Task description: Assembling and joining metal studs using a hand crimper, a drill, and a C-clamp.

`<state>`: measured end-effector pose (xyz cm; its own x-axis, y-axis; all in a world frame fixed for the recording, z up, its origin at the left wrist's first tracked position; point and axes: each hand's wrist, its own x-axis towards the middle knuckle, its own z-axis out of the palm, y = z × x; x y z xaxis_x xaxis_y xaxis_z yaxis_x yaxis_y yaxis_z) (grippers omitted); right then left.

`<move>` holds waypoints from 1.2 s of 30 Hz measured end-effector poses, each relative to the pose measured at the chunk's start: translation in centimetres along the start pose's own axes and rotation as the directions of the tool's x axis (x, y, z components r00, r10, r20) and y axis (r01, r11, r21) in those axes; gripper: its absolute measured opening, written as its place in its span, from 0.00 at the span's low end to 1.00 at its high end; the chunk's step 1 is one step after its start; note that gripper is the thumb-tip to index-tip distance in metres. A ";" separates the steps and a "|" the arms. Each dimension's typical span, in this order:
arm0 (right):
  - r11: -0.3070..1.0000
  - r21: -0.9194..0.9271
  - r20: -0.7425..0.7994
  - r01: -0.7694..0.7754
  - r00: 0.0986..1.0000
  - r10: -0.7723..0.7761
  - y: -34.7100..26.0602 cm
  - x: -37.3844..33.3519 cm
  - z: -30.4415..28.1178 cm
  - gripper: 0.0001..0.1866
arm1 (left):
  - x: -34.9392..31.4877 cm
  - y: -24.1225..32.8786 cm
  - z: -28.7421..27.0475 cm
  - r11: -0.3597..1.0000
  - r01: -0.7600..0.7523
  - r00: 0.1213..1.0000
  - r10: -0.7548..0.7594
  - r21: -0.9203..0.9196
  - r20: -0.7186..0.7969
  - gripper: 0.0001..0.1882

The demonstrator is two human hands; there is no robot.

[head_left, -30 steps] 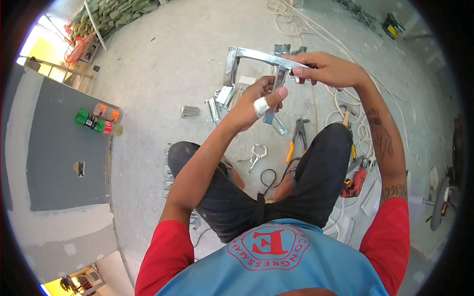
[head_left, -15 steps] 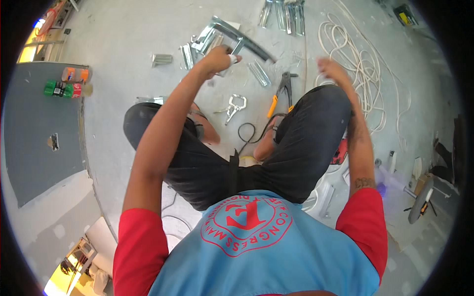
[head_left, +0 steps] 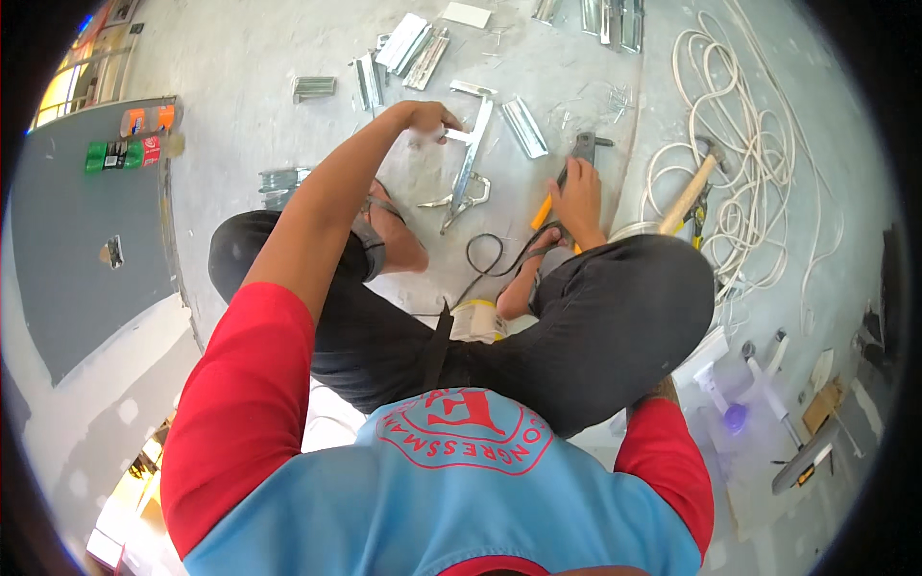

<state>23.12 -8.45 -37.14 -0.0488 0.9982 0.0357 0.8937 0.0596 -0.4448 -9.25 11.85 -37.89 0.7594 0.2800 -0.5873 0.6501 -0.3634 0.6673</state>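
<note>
My left hand [head_left: 430, 119] is closed on one arm of a joined piece of galvanized steel channel [head_left: 471, 144], whose long bar points down towards me. Its lower end passes over locking C-clamp pliers [head_left: 469, 199] lying on the floor, partly covering them. My right hand [head_left: 582, 199] is wrapped over the handles of a stud crimper [head_left: 585, 147] with a dark head and orange grips. The crimper lies on the floor between my right foot and a loose short channel [head_left: 523, 128].
Several cut channel pieces [head_left: 403, 43] lie ahead, with more [head_left: 630, 24] at the far right. Coiled white cable [head_left: 768, 173] and a wooden-handled hammer [head_left: 688, 197] are at right. A black cord [head_left: 490, 252] loops near my feet. Bottles [head_left: 120, 155] stand left, by a grey panel [head_left: 82, 250].
My right hand has come in from the right and down onto the crimper. My left hand has swung the channel piece from a slant to nearly lengthwise, closer to me. The view has shifted.
</note>
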 end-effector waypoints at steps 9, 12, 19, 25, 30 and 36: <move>0.989 -0.105 0.243 -0.106 0.961 0.129 -2.3 9.0 3.0 0.35 | 4.2 1.5 0.2 0.904 0.332 0.943 -0.317 0.268 -0.097 0.30; 0.982 -0.120 0.327 -0.147 0.928 0.179 -2.5 9.4 3.7 0.32 | 3.0 2.9 3.0 0.828 0.415 0.839 -0.190 0.376 -0.509 0.31; 0.904 -0.204 0.336 -0.375 0.841 0.424 -2.8 8.6 2.1 0.30 | -2.5 8.0 17.7 0.624 0.532 0.098 -0.717 -0.573 -0.690 0.18; 0.934 -0.273 0.271 -0.231 0.913 0.305 -2.0 11.9 -8.8 0.35 | -5.2 10.8 23.1 0.803 0.586 0.487 -0.456 -0.108 -0.746 0.25; 0.980 -0.198 0.358 -0.007 0.930 0.079 -5.1 16.0 -20.5 0.37 | -4.7 9.7 22.2 0.737 0.675 0.589 -0.510 0.034 -0.627 0.29; 0.866 -0.171 0.510 0.471 0.794 -0.331 -8.0 18.6 -19.9 0.34 | -2.8 8.2 22.6 0.697 0.703 0.534 -0.650 -0.143 -0.541 0.20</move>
<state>23.94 9.48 -15.17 -0.5619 0.7780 -0.2811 0.8270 0.5196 -0.2148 -6.63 -11.95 -41.10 -0.0025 0.8664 -0.4993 0.9905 0.0707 0.1177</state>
